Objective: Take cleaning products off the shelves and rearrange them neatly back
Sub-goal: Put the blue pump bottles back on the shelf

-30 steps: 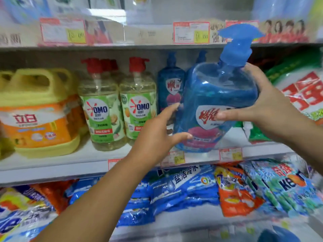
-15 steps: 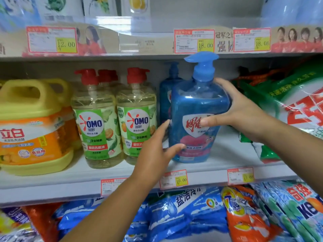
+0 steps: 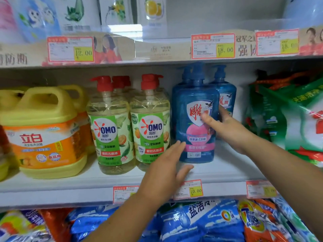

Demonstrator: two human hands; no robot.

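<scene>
Nudging the front blue pump bottle [image 3: 195,126] into line on the middle shelf [image 3: 227,172] is what I judge we're on rn. It stands upright, label facing out, w/ two more blue bottles [image 3: 225,95] right behind it, so it fronts that row neatly.

Using the front blue bottle as landmark: the OMO bottles [image 3: 150,123] sit just left of it, the yellow jug [image 3: 43,130] further left, green bags [image 3: 288,116] well off to its right, a price tag [image 3: 188,189] on the shelf edge below it.

Right hand [image 3: 225,126] is open, not gripping; its fingertips [image 3: 203,117] rest on the label and on the bottle's right side, prob. to steady or square it. Left hand [image 3: 166,172] is also open, empty; its fingers [image 3: 180,144] touch the bottle's lower left edge, thumb spread under the base line, low and in front. Reads like a guide from the left so the bottle doesn't bump the OMO row.

Bottle looks set down already; next is prob. letting go.
</scene>
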